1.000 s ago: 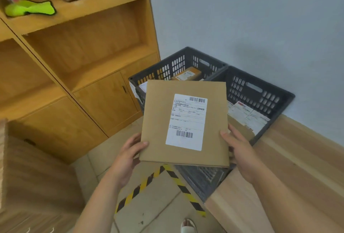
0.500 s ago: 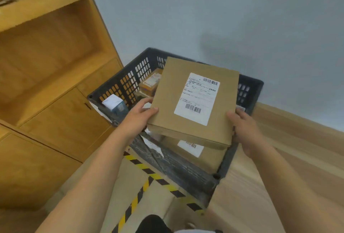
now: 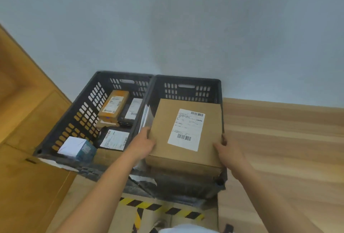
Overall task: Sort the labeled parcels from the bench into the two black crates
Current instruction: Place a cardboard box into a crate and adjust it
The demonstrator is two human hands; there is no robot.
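Parcel (image 3: 163, 121), flat brown cardboard with white label, inside right black slotted plastic crate (image 3: 186, 80); I see left hand (image 3: 143, 144) and right hand (image 3: 229, 151) gripping its sides.

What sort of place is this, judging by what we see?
Probably a parcel sorting area in a warehouse or mailroom. The left crate holds boxes with barcoded shipping labels, a labelled cardboard parcel is held in the right crate, and yellow-black hazard tape marks the floor.

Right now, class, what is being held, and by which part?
The flat brown cardboard parcel: left hand grips its left edge, right hand its right edge.
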